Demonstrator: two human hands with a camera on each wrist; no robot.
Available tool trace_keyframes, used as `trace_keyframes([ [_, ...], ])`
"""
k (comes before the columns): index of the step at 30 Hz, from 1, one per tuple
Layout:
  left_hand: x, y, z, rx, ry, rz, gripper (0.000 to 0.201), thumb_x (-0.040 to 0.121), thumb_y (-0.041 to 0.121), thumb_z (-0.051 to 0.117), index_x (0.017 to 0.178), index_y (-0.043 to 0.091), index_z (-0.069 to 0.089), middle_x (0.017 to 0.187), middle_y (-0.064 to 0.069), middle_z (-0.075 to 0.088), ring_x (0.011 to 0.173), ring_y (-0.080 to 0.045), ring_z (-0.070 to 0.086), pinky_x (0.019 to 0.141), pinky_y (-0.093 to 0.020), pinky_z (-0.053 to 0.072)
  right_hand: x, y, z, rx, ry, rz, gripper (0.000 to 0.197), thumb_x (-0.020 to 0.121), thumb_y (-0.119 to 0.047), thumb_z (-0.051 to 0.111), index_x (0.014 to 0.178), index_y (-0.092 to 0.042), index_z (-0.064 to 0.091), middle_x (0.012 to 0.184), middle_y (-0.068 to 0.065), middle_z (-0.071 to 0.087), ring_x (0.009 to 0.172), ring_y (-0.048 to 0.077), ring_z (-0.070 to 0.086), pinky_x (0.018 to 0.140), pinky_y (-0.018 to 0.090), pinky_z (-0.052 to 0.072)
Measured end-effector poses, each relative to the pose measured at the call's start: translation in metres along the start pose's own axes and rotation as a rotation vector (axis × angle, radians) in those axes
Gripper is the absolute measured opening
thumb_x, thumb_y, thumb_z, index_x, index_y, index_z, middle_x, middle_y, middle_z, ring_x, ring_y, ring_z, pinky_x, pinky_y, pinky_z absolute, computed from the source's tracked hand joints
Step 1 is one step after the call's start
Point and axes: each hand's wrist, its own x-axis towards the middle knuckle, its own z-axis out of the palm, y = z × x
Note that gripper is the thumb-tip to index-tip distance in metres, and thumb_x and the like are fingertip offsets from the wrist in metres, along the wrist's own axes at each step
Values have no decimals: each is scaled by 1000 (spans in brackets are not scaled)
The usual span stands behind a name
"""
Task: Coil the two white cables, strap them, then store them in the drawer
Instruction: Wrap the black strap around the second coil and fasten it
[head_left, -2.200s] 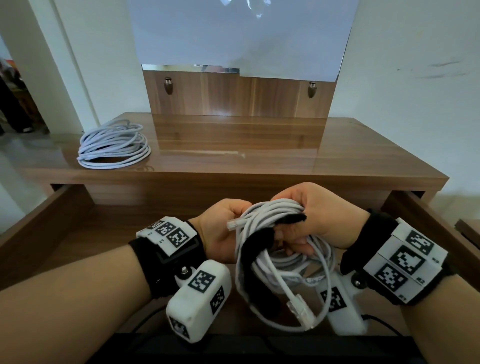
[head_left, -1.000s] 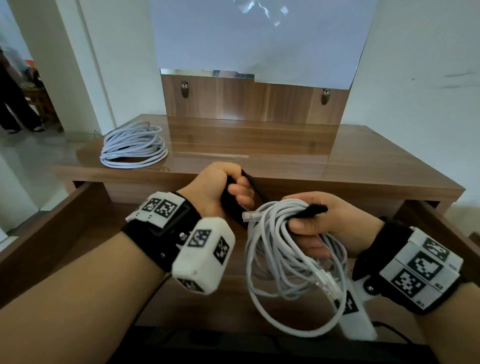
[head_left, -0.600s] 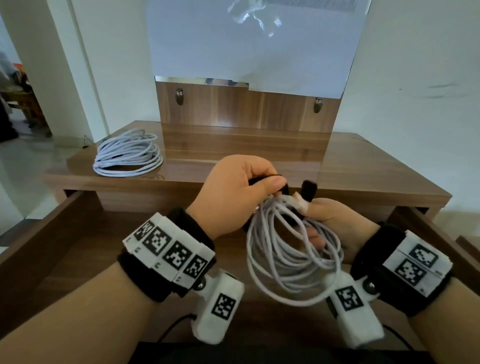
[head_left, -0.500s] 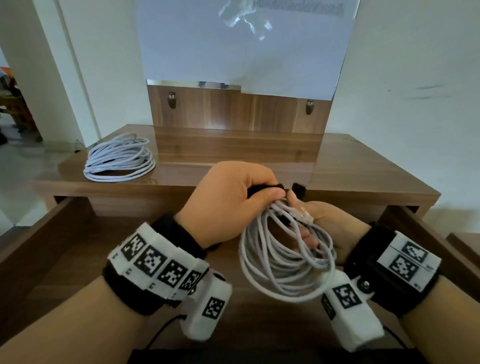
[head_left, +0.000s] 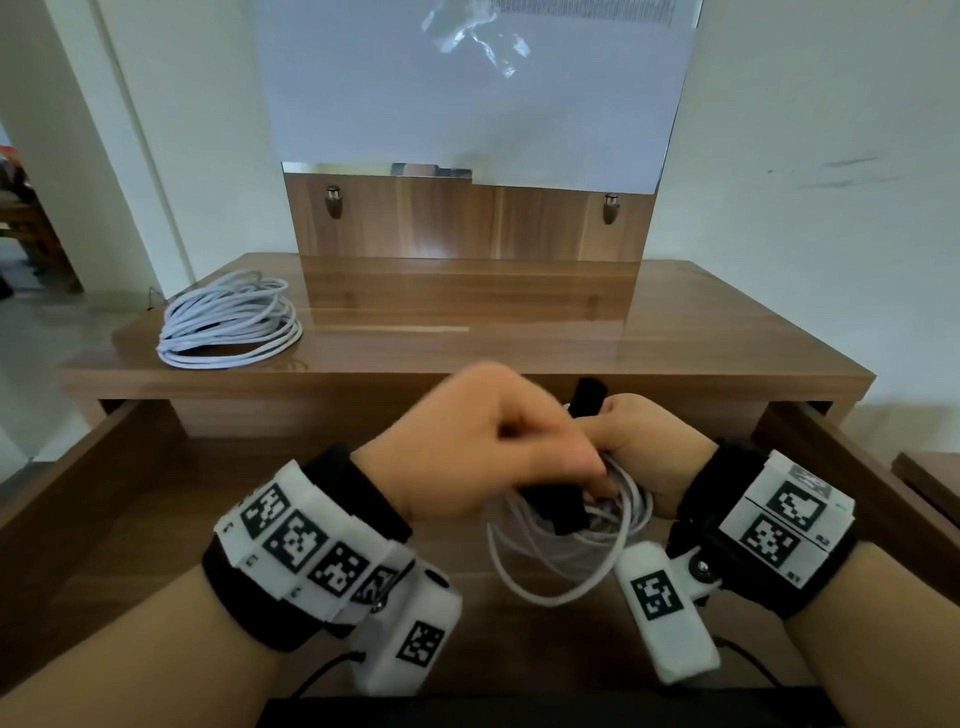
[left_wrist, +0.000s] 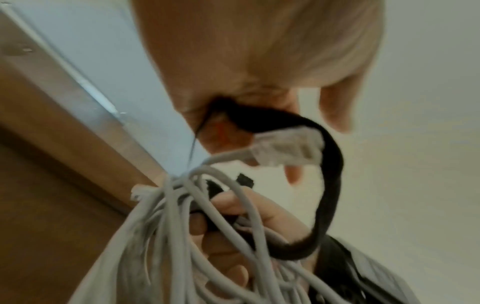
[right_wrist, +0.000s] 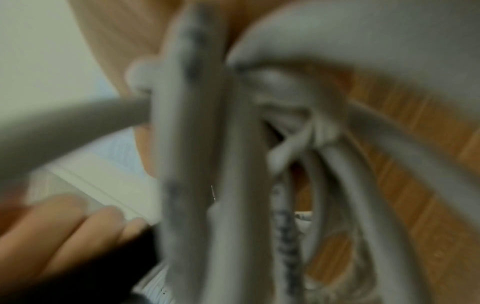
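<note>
Above open drawer (head_left: 130, 499), right hand (head_left: 639, 447) grips coil (head_left: 561, 566), left hand (head_left: 483, 441) pinches strap (head_left: 556, 506).

Home bedroom, wooden dressing table (head_left: 675, 332), covered mirror (head_left: 467, 88), open drawer (head_left: 104, 467)

- Left hand (head_left: 483, 441): bare, forearm bare, no sleeve.
- Left wrist band (head_left: 311, 551): wide black strap with a white block on top carrying a row of square black-and-white markers; small printed letters at the block's edge, too small to read.
- Left wrist camera (head_left: 408, 631): white rounded housing below the strap, one square marker on its face, thin black cable (head_left: 324, 670) leading from it.
- Right hand (head_left: 639, 441): bare, no sleeve.
- Right wrist band (head_left: 769, 525): black strap, white block with two square markers.
- Right wrist camera (head_left: 667, 613): white housing, one marker, silver screw (head_left: 702, 566) at the bracket joint, thin black cable behind it.
</note>
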Motion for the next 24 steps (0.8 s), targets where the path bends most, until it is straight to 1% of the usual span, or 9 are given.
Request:
trace_keyframes([
  [4,9,-32,-8,-309,574,-304,32,103,10,40,96,-9,65,77,-21,65,68,-23,61,68,-26,51,-2,-4,4,-29,-32,-64,16,90,4,56,74,3,54,45,8,39,33,16,37,38,23,34],
  [7,9,-50,-3,-419,378,-611,20,95,0,47,95,-5,66,85,-19,66,79,-28,64,71,-32,55,-6,-7,6,-119,-73,-129,15,87,10,54,73,6,55,44,9,40,35,17,38,46,28,37],
  [10,6,-52,2,-549,237,-740,26,90,0,41,87,-4,67,91,-22,62,87,-33,55,81,-43,48,-7,-8,6,-226,-88,-166,15,84,12,57,76,22,49,50,14,43,38,22,40,45,28,39],
  [12,6,-53,2,-724,209,-773,34,88,3,39,93,-3,72,102,-26,61,92,-37,53,90,-48,47,-9,-9,9,-250,-122,-208,13,82,13,58,83,23,50,54,17,45,39,24,41,44,28,40],
  [15,3,-50,0,-866,126,-849,29,83,10,48,89,-2,73,84,-18,64,75,-27,59,76,-35,51,-11,-11,13,-263,-165,-266,13,81,14,62,88,16,51,54,19,48,38,25,43,44,31,41],
  [18,1,-57,-1,-657,163,-862,18,95,-1,44,97,-1,62,68,-1,67,57,-6,65,58,-21,54,-14,-11,17,-283,-181,-312,17,80,13,65,91,10,53,59,22,54,37,20,48,41,27,42],
  [20,-2,-67,-1,-595,202,-823,28,98,0,45,122,-9,56,76,-1,62,52,0,63,54,-16,52,-15,-10,19,-288,-197,-330,19,80,13,65,93,6,54,62,22,58,37,16,52,40,25,44],
  [22,-6,-77,-5,-648,118,-785,48,91,23,65,128,-5,55,81,-3,65,59,-3,66,61,-19,54,-15,-10,21,-278,-226,-329,22,80,14,65,96,2,55,64,17,62,41,14,57,41,23,46],
  [24,-9,-81,-6,-773,-171,-739,56,70,34,84,114,3,69,93,-7,74,83,-14,72,81,-29,57,-16,-10,21,-282,-251,-313,25,79,12,67,98,0,56,70,17,66,47,15,60,43,23,48],
])
